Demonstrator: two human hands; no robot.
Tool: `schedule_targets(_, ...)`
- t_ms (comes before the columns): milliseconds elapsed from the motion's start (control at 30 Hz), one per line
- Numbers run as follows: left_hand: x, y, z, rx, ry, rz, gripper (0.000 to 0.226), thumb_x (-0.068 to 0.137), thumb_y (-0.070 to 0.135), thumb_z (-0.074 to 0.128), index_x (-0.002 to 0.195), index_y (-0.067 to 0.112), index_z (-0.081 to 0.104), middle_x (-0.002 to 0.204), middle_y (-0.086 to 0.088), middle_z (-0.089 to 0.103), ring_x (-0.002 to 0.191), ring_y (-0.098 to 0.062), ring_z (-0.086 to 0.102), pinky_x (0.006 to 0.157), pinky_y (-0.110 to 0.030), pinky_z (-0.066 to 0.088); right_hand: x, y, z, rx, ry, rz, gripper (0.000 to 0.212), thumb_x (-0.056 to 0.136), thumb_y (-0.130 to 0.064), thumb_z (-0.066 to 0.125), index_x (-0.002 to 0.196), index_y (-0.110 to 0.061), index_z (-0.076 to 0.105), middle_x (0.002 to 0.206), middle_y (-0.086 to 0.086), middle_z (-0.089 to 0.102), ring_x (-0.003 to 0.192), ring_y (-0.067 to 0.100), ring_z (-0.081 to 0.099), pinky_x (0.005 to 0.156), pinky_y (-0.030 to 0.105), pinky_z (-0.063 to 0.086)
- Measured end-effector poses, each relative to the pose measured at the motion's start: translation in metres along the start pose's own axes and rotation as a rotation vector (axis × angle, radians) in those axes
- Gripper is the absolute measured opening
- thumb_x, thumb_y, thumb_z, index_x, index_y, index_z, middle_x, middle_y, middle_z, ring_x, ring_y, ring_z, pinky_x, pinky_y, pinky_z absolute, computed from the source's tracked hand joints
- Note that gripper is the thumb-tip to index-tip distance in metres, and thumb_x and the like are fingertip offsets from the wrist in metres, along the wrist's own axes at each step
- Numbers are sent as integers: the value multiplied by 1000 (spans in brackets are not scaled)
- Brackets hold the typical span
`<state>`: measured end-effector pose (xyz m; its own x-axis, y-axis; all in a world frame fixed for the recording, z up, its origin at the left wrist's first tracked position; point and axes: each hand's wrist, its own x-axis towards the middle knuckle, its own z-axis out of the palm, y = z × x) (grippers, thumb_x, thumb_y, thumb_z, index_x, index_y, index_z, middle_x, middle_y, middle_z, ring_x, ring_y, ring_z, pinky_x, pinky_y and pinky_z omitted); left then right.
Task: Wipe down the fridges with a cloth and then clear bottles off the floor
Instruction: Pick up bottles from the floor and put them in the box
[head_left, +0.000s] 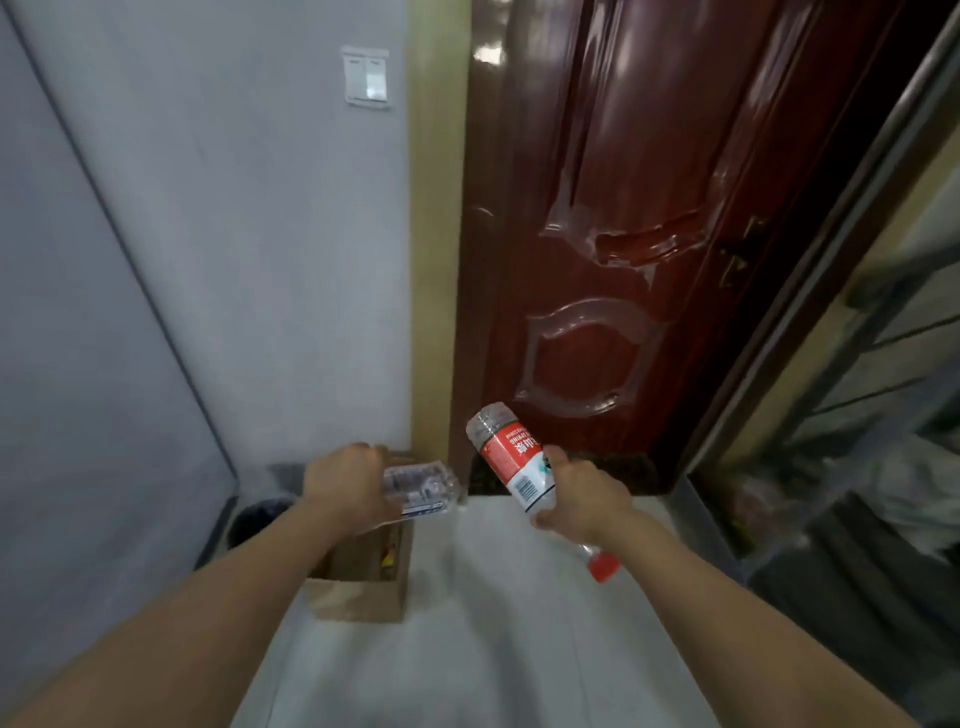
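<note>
Two bottles are in our hands, both lifted off the floor (498, 623). Our left hand (345, 480) is curled around a clear bottle (421, 491), which lies roughly level with its long axis running out to the right of the fist. Our right hand (579, 493) grips a red-labelled bottle (511, 460) around its middle; that one is tilted, base up toward the door (649, 208) and red cap down toward our forearm.

What the coming move seems to turn on is the brown paper bag (363, 587), standing open on the floor against the wall, directly beneath our left hand. The clear bottle hangs just above its mouth, so the left hand is the nearer one and likely needs only to let go. The right hand is well to the right of the bag and would have to swing leftward across the floor.

A dark bin (254, 519) sits just left of the bag, and a switch (366, 78) is on the wall above. Nothing stands between the bottles and the bag.
</note>
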<state>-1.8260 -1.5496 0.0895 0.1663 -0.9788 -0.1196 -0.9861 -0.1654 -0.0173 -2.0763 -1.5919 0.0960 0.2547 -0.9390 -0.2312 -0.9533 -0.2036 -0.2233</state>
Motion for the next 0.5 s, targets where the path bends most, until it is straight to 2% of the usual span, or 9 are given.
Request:
schedule_targets(200, 26, 20, -2, -50, 0, -241, 47, 72, 55, 64, 106, 23, 55, 110, 0, 63, 99, -22, 63, 73, -30, 46, 94, 23, -31, -89, -88, -179, 76, 76, -41, 73, 136, -20, 31, 127, 7, 54, 115, 29, 56, 90, 35, 45)
schedule_targets(433, 57, -3, 11, -96, -63, -469, 56, 70, 61, 64, 112, 25, 53, 111, 3, 61, 97, -19, 61, 69, -30, 44, 181, -12, -17, -125, -191, -367, 83, 78, -44, 71, 143, -22, 24, 130, 7, 53, 116, 28, 56, 91, 36, 46)
schedule_targets(500, 71, -11, 19, -115, -66, -521, 58, 68, 63, 64, 112, 27, 55, 110, 3, 63, 94, -18, 62, 67, -29, 44, 206, -24, -12, -137, -202, -411, 80, 77, -43, 72, 140, -22, 27, 128, 6, 54, 114, 28, 57, 90, 35, 47)
